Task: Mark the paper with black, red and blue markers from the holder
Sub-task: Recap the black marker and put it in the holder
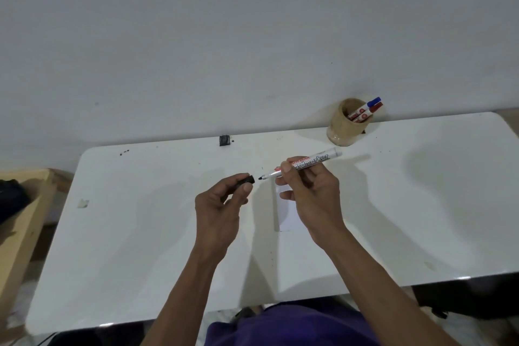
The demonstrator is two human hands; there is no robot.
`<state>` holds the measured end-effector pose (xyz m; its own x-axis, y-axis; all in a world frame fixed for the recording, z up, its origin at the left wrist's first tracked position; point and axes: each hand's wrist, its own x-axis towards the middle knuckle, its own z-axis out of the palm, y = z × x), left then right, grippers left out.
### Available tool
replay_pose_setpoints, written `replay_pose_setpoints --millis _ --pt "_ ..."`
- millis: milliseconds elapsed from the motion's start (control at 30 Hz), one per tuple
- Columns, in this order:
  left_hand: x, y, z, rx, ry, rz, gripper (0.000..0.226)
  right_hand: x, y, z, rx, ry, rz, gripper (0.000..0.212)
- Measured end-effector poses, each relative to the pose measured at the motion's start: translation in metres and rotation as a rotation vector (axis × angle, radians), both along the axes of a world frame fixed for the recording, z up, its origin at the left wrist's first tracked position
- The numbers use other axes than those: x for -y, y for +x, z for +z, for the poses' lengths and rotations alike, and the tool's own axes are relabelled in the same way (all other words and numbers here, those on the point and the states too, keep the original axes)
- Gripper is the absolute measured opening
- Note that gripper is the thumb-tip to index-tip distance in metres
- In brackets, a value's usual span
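Note:
My right hand (311, 191) grips the uncapped black marker (309, 163), its black tip pointing left a little above the white table (140, 233). Pinched between the thumb and fingers of my left hand (222, 205) is the marker's black cap (247, 179), a short gap from the tip. A small white paper (288, 213) lies flat on the table under my right hand, partly hidden by it. The tan round holder (346, 123) stands at the table's far edge with a blue-capped marker (372, 101) and a red-capped marker (375, 107) leaning in it.
A small black block (224, 140) sits at the table's back edge against the grey wall. A wooden shelf (25, 219) with a dark object stands to the left of the table. A scrap of tape (83, 203) is stuck near the left side.

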<state>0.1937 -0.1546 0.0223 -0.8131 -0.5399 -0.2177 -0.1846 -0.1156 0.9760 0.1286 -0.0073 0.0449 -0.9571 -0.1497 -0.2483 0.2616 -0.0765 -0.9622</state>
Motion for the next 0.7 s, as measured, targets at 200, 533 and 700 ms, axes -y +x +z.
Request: replay_pose_setpoints --millis 200,533,700 --pt "0.004 0.021 0.005 -0.008 0.002 -0.064 0.016 0.010 0.026 0.002 -0.007 0.020 -0.008 0.021" --pt "0.017 0.043 -0.001 -0.020 0.011 -0.102 0.018 0.024 0.056 0.000 -0.033 0.069 -0.027 0.021" --pt "0.017 0.048 -0.003 -0.036 0.061 -0.130 0.019 0.027 0.063 -0.001 0.004 0.073 -0.035 0.014"
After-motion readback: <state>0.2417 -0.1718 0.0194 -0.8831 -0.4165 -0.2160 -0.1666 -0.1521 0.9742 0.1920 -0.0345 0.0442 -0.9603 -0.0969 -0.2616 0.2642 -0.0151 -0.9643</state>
